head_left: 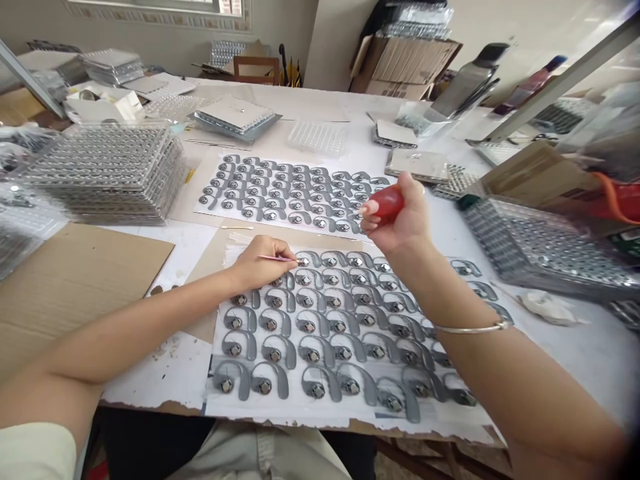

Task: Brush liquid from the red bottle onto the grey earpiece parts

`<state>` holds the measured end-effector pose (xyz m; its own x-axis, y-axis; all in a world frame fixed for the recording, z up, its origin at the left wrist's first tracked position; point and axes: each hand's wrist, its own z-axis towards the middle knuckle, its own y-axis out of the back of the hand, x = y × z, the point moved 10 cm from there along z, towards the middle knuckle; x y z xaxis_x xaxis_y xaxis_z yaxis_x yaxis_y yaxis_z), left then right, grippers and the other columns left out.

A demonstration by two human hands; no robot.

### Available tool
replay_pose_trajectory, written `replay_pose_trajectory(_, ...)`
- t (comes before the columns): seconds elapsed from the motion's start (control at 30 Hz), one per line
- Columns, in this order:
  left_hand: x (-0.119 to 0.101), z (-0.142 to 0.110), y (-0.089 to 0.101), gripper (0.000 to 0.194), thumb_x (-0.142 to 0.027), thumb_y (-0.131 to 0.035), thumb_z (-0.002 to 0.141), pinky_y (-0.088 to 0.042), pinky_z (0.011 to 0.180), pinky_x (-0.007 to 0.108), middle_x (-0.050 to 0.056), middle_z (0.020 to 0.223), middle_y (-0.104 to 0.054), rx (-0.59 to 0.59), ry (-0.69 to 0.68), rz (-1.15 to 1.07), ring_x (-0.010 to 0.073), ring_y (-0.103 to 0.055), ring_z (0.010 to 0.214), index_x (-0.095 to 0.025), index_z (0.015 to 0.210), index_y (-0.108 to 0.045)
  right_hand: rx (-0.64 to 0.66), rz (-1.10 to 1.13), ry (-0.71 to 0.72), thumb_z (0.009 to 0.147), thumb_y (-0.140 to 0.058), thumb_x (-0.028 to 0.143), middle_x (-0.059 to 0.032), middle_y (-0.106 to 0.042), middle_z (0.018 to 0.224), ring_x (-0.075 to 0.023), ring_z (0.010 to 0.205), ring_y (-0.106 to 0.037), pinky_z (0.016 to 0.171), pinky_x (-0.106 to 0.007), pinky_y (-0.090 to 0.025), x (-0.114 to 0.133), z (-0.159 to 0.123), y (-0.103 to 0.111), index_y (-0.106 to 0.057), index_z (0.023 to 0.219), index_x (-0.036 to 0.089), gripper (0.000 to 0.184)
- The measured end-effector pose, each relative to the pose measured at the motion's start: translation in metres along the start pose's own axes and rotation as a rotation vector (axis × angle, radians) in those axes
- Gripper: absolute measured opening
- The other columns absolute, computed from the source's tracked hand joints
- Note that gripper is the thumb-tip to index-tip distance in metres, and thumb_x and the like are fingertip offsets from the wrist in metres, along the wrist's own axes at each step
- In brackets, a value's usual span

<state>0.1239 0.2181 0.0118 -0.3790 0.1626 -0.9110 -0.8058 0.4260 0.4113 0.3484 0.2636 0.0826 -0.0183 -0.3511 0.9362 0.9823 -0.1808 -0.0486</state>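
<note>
While the left hand rests over the top rows of the near paper sheet, its fingertips are pressed together, pinching a thin pink stick in a pen-like hold. The stick's long axis runs almost level across the view, pointing right from the hand. Its tip ends at or just beside the round metal centre of a grey hook-shaped part in the top row; contact cannot be confirmed from this view. That part lies directly ahead of the stick, to the right of the left hand, and the left hand is clearly the nearer of the two.

The right hand is raised above the rows, up and to the right of the stick's tip, with its fingers curled closed around a red rubber bulb. A metal bangle circles the right wrist.

Many similar parts lie in rows on the near sheet and on a second paper sheet beyond it. Stacks of clear trays stand to the left.
</note>
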Motion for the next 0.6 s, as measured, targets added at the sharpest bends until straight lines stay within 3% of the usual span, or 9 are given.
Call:
replay_pose_trajectory(0.07,-0.001,-0.002,0.002,0.011,-0.024,-0.067,0.073,-0.044,0.053,0.023,0.004,0.074,-0.073,-0.02,-0.002,0.034,0.0143,-0.063,0.061,-0.015,0.073,-0.073,0.038,0.107,-0.176,0.071,-0.054,0.075,0.0044,-0.052,0.048,-0.0088,0.034,-0.041,0.031,-0.024,-0.026,-0.015,0.004,0.005,-0.037,0.066,0.023,0.055)
replay_pose_trajectory(0.13,-0.011,-0.008,0.006,0.01,-0.024,-0.066,0.074,-0.044,0.056,0.024,0.003,0.073,-0.073,-0.065,-0.1,0.109,0.0146,-0.062,0.06,-0.016,0.074,-0.072,-0.004,0.169,-0.215,0.07,-0.059,0.072,0.0047,-0.053,0.049,-0.0105,0.036,-0.047,0.031,-0.023,-0.027,-0.016,-0.006,0.009,-0.038,0.067,0.024,0.053)
replay_pose_trajectory(0.23,-0.045,-0.033,0.003,0.009,-0.022,-0.063,0.08,-0.044,0.068,0.03,0.004,0.075,-0.073,-0.119,-0.466,0.313,0.0151,-0.063,0.064,-0.017,0.077,-0.07,-0.086,0.1,-0.088,0.076,-0.063,0.06,0.0057,-0.053,0.047,-0.0132,0.038,-0.052,0.031,-0.024,-0.028,0.007,-0.038,0.004,-0.04,0.068,0.024,0.043)
replay_pose_trajectory(0.3,-0.064,-0.056,-0.008,0.01,-0.017,-0.058,0.084,-0.041,0.071,0.032,0.005,0.078,-0.073,-0.124,-0.715,0.46,0.0153,-0.062,0.066,-0.016,0.078,-0.067,-0.068,-0.035,-0.032,0.081,-0.061,0.054,0.003,-0.058,0.05,-0.0138,0.042,-0.056,0.034,-0.024,-0.033,0.021,-0.064,-0.01,-0.047,0.069,0.023,0.036)
replay_pose_trajectory(0.37,-0.072,-0.075,-0.019,0.01,-0.014,-0.055,0.086,-0.038,0.066,0.032,0.006,0.078,-0.072,-0.148,-0.879,0.588,0.0155,-0.059,0.065,-0.015,0.08,-0.064,-0.022,-0.158,0.036,0.08,-0.065,0.049,0.0009,-0.061,0.054,-0.0143,0.048,-0.059,0.041,-0.026,-0.042,0.034,-0.085,-0.027,-0.055,0.071,0.021,0.031)
replay_pose_trajectory(0.5,-0.073,-0.092,-0.032,0.011,-0.012,-0.054,0.089,-0.033,0.062,0.031,0.005,0.072,-0.069,-0.212,-1.034,0.725,0.0152,-0.053,0.061,-0.014,0.079,-0.059,-0.016,-0.336,0.297,0.078,-0.069,0.04,0.0008,-0.059,0.063,-0.0124,0.055,-0.057,0.056,-0.029,-0.048,0.057,-0.11,-0.046,-0.058,0.069,0.019,0.025)
replay_pose_trajectory(0.6,-0.071,-0.094,-0.039,0.016,-0.013,-0.051,0.092,-0.033,0.063,0.031,0.004,0.071,-0.068,-0.211,-1.064,0.772,0.0151,-0.051,0.062,-0.014,0.077,-0.057,0.003,-0.421,0.382,0.078,-0.068,0.034,0.0007,-0.06,0.066,-0.0125,0.058,-0.057,0.059,-0.029,-0.047,0.057,-0.117,-0.052,-0.059,0.073,0.02,0.018)
